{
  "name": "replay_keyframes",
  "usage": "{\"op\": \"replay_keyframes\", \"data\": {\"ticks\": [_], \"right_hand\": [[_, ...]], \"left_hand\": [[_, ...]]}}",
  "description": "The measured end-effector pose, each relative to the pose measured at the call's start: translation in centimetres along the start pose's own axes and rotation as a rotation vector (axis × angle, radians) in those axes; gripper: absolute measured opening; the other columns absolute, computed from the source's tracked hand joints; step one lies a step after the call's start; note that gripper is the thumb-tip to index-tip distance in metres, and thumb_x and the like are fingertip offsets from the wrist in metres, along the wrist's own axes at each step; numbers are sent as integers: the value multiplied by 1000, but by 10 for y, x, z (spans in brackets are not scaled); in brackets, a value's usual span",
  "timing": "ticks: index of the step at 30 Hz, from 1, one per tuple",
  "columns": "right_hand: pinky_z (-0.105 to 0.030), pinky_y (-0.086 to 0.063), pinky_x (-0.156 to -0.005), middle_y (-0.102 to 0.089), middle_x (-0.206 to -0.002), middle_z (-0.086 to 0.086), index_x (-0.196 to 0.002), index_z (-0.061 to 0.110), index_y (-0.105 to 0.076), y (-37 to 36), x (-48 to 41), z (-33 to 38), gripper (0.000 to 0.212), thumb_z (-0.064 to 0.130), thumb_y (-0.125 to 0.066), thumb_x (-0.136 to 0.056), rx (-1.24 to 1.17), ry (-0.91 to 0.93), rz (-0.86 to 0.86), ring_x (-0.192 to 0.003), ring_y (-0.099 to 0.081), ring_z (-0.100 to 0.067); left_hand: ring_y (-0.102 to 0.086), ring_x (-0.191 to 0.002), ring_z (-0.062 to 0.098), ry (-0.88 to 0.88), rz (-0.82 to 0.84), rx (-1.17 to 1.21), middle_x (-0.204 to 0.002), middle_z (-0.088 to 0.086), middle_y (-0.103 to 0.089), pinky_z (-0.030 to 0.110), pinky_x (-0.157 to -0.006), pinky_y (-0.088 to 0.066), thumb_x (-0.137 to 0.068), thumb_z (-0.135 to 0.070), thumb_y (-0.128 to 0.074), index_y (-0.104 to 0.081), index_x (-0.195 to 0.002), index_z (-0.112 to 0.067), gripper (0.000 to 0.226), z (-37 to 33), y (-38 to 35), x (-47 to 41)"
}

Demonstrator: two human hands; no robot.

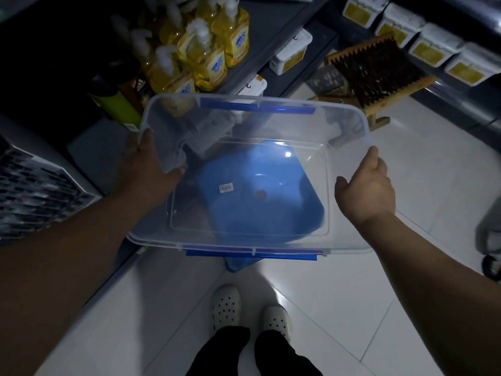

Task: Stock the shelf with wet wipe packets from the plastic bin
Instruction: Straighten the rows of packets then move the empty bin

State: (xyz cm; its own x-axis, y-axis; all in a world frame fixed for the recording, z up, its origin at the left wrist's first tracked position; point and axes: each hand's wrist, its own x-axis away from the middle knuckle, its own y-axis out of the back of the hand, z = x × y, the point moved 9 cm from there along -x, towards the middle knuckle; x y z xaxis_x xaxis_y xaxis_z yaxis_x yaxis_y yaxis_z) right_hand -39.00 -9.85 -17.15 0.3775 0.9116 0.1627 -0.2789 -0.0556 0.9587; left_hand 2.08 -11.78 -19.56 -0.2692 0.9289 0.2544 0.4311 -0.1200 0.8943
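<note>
A clear plastic bin (349,131) with blue side latches is held level in front of me, above a blue stool (260,191) seen through its bottom. Nothing lies inside the bin. My left hand (147,166) grips its left rim, thumb inside the wall. My right hand (364,185) holds the right rim from outside. White wet wipe packets with yellow labels (291,51) stand on the grey shelf (273,31) beyond the bin, and more packets (431,47) line the upper right.
Yellow pump bottles (211,47) crowd the shelf at upper left. A wooden rack with dark bristles (376,69) stands on the white tiled floor (406,267). My feet in white clogs (226,305) are below. Another person's foot (492,264) shows at the right edge.
</note>
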Motion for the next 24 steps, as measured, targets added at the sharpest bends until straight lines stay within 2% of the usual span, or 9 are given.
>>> {"op": "replay_keyframes", "data": {"ticks": [3, 8, 13, 16, 18, 22, 24], "right_hand": [[-46, -45, -98, -38, -143, -16, -149, 12, -15, 3, 6, -6, 77, 25, -62, -89, -41, -29, 16, -123, -47, -38], [-47, -45, -98, -39, -142, -17, -149, 11, -15, 24, 24, -20, 78, 28, -62, -89, -46, -50, 42, -122, -46, -38], [-46, -41, -100, -33, -146, -18, -151, 7, -10, 72, 41, -40, 80, 29, -58, -91, -53, -63, 31, -125, -42, -40], [-45, -40, -101, -30, -148, -19, -151, 6, -8, 105, 54, -56, 80, 27, -57, -92, -67, -91, 25, -126, -41, -40], [-46, -39, -102, -30, -149, -18, -151, 6, -8, 124, 63, -69, 80, 28, -57, -92, -88, -119, 22, -127, -41, -40], [-46, -39, -103, -30, -150, -17, -152, 6, -8, 165, 81, -96, 80, 30, -57, -92, -113, -182, -1, -128, -41, -40], [-46, -38, -104, -29, -151, -18, -152, 6, -7, 186, 90, -109, 80, 30, -56, -93, -116, -220, -23, -129, -39, -39]], "left_hand": [[-28, -139, 38, -27, -22, 40, -157, 14, -17, 49, -109, -33, -83, -41, -68, -9, -153, -17, 94, -9, 8, 5], [-25, -141, 36, -43, -1, 30, -156, 16, -20, 47, -112, -31, -82, -41, -69, -12, -152, -16, 94, -27, 28, 26], [-48, -124, 40, -115, -38, -24, -140, 18, -45, 51, -96, -46, -72, -52, -70, -36, -139, -13, 85, -68, 69, 49], [-39, -133, 35, -151, -52, -22, -147, 16, -37, 46, -106, -39, -77, -45, -72, -28, -146, -14, 88, -101, 89, 65], [-35, -136, 34, -198, -44, -1, -149, 16, -33, 47, -109, -35, -77, -44, -72, -25, -148, -13, 90, -122, 99, 74], [-42, -129, 34, -280, -46, 24, -144, 14, -39, 45, -101, -42, -76, -43, -71, -30, -144, -15, 84, -171, 121, 93], [-41, -129, 32, -311, -49, 31, -144, 13, -38, 42, -99, -40, -80, -41, -70, -30, -144, -16, 79, -197, 129, 106]]}}
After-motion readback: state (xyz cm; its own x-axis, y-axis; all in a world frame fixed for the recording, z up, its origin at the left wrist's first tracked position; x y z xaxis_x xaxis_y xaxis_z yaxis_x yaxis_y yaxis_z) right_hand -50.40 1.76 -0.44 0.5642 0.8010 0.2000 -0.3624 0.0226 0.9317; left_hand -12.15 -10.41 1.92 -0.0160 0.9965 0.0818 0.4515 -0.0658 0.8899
